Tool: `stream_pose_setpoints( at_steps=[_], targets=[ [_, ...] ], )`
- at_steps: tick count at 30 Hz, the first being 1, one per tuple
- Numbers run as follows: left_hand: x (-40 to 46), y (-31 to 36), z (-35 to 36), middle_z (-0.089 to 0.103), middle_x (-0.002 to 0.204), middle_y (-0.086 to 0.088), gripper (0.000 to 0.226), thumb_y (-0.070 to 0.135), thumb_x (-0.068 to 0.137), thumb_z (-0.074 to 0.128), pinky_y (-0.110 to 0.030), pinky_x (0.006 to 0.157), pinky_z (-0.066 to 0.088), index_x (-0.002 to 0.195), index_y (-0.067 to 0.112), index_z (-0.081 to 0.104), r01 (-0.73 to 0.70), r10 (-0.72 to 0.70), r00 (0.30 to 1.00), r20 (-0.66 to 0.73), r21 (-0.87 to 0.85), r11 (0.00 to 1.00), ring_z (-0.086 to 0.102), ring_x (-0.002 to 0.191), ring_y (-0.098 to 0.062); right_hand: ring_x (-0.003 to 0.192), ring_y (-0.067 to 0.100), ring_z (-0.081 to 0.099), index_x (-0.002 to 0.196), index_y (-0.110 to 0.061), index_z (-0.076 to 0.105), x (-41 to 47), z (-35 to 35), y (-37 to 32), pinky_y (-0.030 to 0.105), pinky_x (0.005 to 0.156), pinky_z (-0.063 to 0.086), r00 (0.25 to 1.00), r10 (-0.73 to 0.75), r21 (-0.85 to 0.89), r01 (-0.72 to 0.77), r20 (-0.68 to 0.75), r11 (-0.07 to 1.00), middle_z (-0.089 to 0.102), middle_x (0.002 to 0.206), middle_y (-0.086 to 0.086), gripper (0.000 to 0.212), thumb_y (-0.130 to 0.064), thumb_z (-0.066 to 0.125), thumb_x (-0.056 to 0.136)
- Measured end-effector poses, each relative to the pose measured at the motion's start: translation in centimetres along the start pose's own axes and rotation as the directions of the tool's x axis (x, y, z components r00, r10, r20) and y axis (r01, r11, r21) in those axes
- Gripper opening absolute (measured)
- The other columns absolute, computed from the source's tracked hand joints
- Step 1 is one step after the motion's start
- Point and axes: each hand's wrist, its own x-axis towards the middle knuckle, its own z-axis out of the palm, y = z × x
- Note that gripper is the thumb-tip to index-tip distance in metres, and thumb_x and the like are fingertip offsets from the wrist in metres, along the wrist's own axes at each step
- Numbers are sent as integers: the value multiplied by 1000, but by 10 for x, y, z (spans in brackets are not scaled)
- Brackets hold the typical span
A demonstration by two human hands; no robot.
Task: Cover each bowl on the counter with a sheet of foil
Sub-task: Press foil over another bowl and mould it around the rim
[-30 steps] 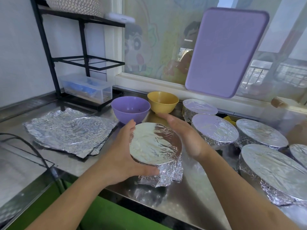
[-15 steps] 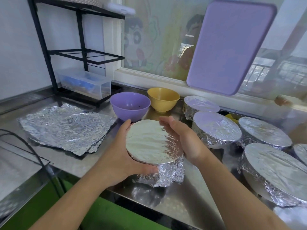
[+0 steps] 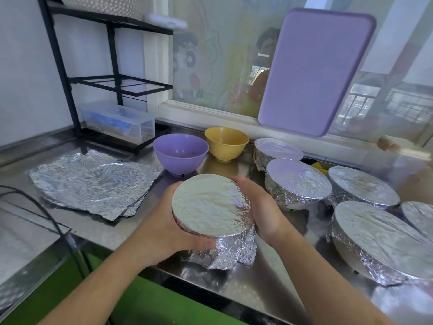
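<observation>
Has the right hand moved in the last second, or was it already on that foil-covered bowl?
Yes. The right hand has closed in leftward onto the foil-covered bowl, away from the covered bowl on the right; before, it hovered apart.

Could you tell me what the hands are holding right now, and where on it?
Both the left hand and right hand grip the foil-covered bowl by its opposite sides.

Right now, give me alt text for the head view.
Both hands, left and right, grip a foil-covered bowl over the steel counter. Purple bowl and yellow bowl sit uncovered; spare foil sheets lie left.
</observation>
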Motion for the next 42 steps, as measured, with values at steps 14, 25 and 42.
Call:
stream_pose_setpoints(
  at_steps=[14, 25, 42],
  targets=[
    [48, 27, -9, 71, 123, 29, 33, 65, 100, 56, -37, 116, 41, 122, 48, 74, 273, -279, 960, -32, -114, 955, 64, 120, 6, 126, 4, 63, 135, -22, 69, -12, 7, -6, 13, 91, 48, 976, -132, -163, 103, -175, 981, 72, 133, -6, 33, -32, 49, 110],
    [56, 17, 2, 78, 119, 10, 40, 53, 106, 48, -42, 106, 54, 112, 33, 82, 372, -438, 895, -86, -398, 839, 70, 120, -21, 107, -10, 66, 129, -25, 72, -11, 9, 0, 10, 85, 49, 950, -165, -258, 95, -266, 961, 74, 115, -24, 33, -25, 42, 113],
    [30, 40, -6, 71, 121, 22, 26, 45, 104, 57, -28, 99, 48, 121, 34, 73, 133, -157, 923, -352, -91, 987, 65, 115, 0, 71, 11, 55, 90, -23, 52, -105, 33, -7, 25, 65, 45, 765, -443, -617, 77, -467, 783, 61, 78, -3, 20, -28, 71, 91]
  ],
)
